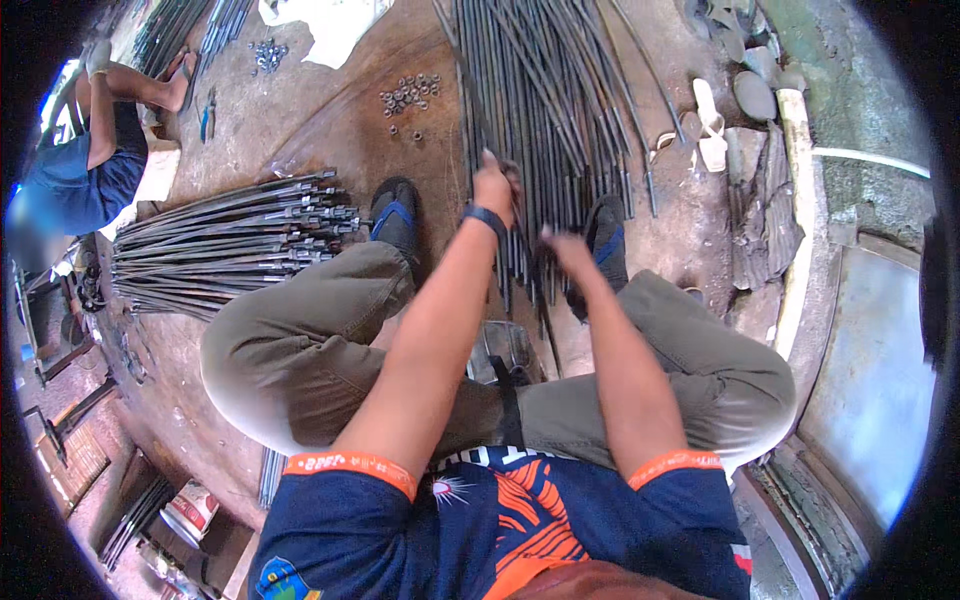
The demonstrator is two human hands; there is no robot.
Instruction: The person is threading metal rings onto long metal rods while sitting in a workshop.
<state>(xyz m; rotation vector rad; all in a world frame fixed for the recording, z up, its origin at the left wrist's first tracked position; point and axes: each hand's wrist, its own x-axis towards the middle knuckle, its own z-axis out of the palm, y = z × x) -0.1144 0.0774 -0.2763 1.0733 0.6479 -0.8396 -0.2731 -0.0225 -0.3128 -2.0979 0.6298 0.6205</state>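
Note:
My left hand (495, 190), with a dark band on its wrist, is closed around a long dark metal rod (476, 105). The rod slants over a pile of similar rods (550, 110) lying lengthwise ahead of me. My right hand (568, 255) is a little nearer and to the right, by the near ends of the pile. It is slightly blurred, with its fingers curled in; what they hold is hidden. Small metal nuts (410, 92) lie on the floor left of the pile. Left of my feet is a bundle of rods (235, 240) with fittings on their ends.
My sandalled feet (395, 220) flank the near rod ends. Another person (85, 165) sits at the far left, near blue-handled pliers (208, 118) and more small parts (267, 55). White cloth (325, 25) lies at the back. Pale sandals (710, 130) and a pipe (797, 200) are at right.

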